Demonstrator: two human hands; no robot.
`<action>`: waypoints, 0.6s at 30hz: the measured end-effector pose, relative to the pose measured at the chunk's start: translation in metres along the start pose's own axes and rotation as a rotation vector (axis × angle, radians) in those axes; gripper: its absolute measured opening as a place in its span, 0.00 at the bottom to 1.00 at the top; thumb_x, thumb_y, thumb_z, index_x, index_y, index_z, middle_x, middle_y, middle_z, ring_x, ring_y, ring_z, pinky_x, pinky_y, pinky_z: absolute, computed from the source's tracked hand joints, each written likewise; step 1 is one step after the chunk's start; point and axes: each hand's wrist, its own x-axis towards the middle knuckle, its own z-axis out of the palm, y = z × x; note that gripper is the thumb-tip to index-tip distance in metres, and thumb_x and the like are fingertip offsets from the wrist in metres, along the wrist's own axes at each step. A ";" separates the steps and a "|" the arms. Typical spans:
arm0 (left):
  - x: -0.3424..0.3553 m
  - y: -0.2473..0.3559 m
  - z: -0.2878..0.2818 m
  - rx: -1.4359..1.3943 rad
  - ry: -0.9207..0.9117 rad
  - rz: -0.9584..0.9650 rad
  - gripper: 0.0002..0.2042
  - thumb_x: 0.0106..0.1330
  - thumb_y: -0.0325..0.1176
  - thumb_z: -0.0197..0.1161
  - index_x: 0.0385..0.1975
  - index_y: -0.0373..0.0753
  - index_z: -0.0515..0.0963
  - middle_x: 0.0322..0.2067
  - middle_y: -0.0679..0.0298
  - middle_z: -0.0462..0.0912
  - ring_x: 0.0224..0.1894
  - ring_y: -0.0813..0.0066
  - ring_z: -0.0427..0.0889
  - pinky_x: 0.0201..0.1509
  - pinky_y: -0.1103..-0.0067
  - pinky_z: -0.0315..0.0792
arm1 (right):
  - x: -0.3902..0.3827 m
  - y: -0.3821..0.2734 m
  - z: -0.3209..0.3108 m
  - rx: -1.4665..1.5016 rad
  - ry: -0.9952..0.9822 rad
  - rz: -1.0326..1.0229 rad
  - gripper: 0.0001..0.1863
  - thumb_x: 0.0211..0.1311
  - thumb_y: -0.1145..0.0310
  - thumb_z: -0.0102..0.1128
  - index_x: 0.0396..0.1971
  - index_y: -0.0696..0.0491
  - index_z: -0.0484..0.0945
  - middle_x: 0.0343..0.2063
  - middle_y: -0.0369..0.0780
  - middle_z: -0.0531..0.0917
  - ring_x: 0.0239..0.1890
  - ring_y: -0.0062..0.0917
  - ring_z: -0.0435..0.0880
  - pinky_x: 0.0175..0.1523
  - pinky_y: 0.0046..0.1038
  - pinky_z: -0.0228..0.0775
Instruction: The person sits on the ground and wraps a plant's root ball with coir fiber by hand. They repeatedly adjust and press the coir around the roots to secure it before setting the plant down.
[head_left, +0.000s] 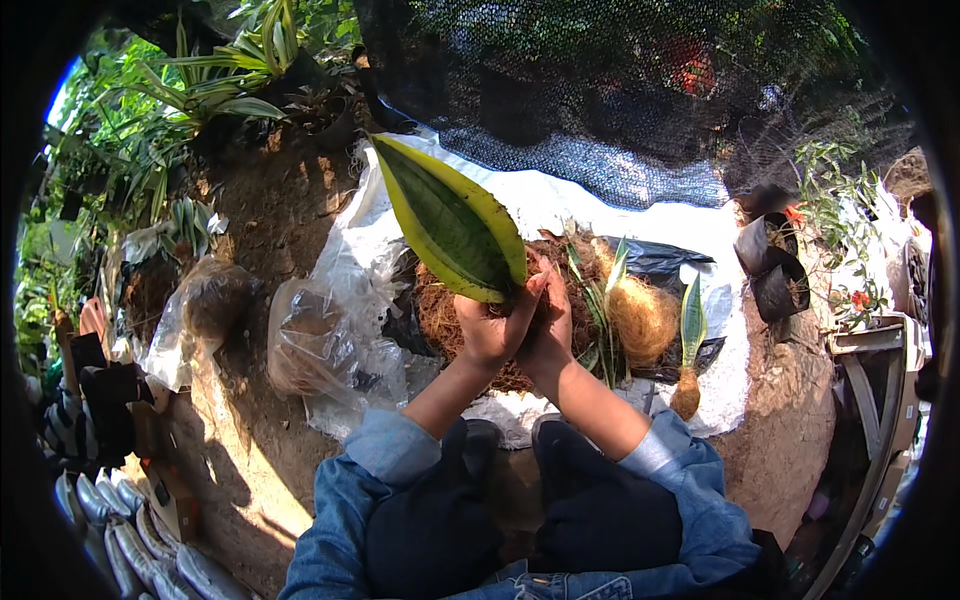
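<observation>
We see the left hand [488, 332] and the right hand [549, 322] held together, cupped around the base of a broad leaf [450, 220], above a mound of brown fibre [438, 312] near the centre of the view. The hands cover the lower end of the leaf; we cannot tell whether roots are attached there. The hands and forearms also mask part of the mound. Folds and glare obscure the contents of the clear plastic bag [308, 340] at left. We can hardly make out what stands behind the black mesh [620, 110].

The leaf is smooth and pointed, dark green at its centre with a wide yellow margin. The mound is loose, coarse and stringy. To its right, a fibre ball [645, 322] is golden tan, rounded and matted. Beside it, a small plant [692, 320] has a narrow leaf and a brown, bulbous base. A crinkled white sheet [545, 212] lies beneath these items on bare earth [785, 400].
</observation>
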 end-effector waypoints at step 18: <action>0.018 0.007 -0.002 -0.137 -0.165 0.083 0.11 0.58 0.27 0.69 0.40 0.37 0.78 0.37 0.61 0.82 0.39 0.70 0.81 0.44 0.76 0.73 | 0.011 -0.029 0.011 -0.064 0.279 0.475 0.26 0.72 0.53 0.42 0.61 0.54 0.66 0.58 0.40 0.73 0.60 0.28 0.72 0.64 0.32 0.64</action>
